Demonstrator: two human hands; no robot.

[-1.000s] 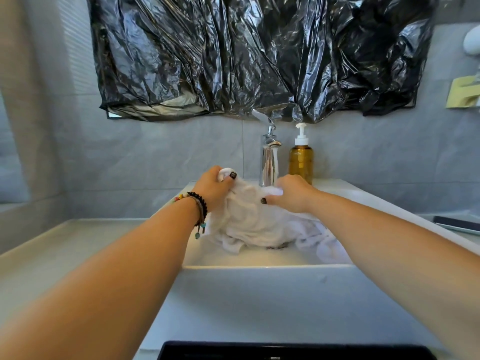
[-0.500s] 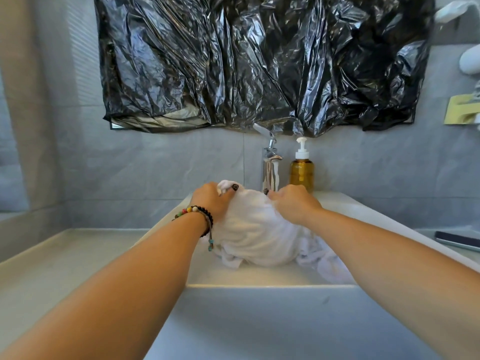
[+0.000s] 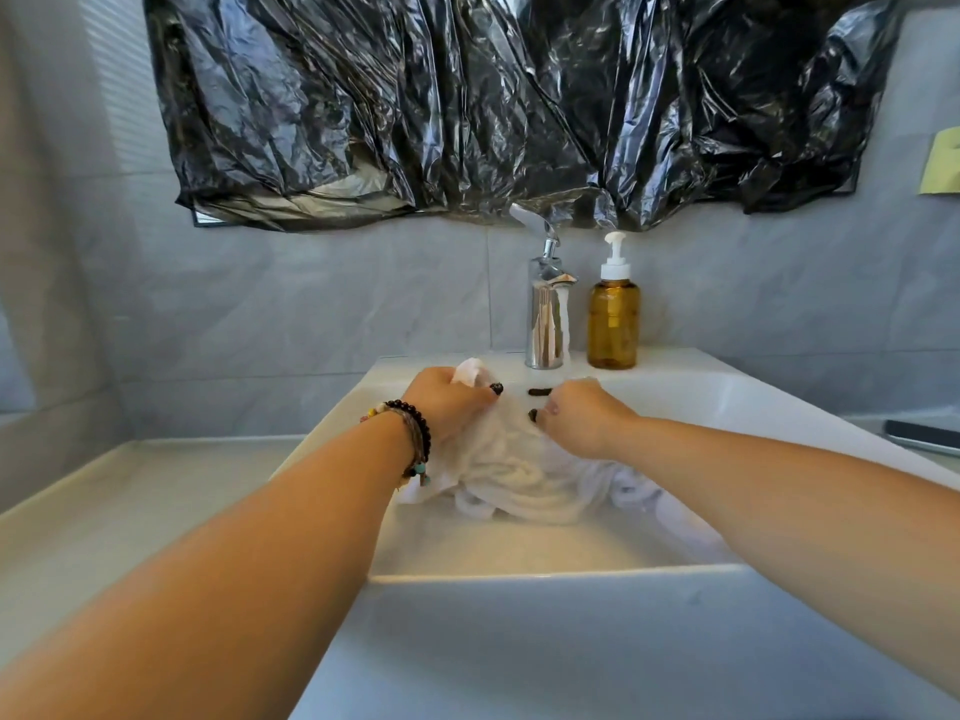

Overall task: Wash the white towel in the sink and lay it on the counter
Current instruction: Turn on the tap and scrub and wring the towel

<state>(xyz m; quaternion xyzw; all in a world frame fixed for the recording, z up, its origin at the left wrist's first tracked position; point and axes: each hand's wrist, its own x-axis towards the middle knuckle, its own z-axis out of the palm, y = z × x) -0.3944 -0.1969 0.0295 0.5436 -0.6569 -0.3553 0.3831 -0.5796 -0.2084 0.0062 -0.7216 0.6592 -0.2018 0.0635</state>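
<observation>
Up across the top of the frame, a crinkled black plastic sheet (image 3: 519, 101) hung over the grey tiled wall (image 3: 322, 298), its lower edge sagging just above the chrome faucet (image 3: 546, 309) at centre. Just right of the faucet stood an amber soap bottle (image 3: 613, 324) with a white pump, both on the back ledge of the white sink (image 3: 519, 641). A stream of water ran down from the spout. At the far right edge, a dark flat phone-like thing (image 3: 922, 436) lay on the counter (image 3: 104, 506), and a pale yellow thing (image 3: 941, 163) was stuck to the wall above it; what it was could not be told.

Down into the basin: the white towel (image 3: 519, 475) sat bunched in the middle of the sink, wet folds spilling toward the lower right under the forearm. Both arms crossed the lower frame and hid much of the sink's front corners.

The left hand (image 3: 449, 405), with a beaded bracelet (image 3: 415, 433) on its wrist, was curled tight round a wad of towel, a tuft poking out above the knuckles. The right hand (image 3: 582, 418) was clenched on the cloth too, fingers tucked into the folds, just below the running water, the two fists near each other
</observation>
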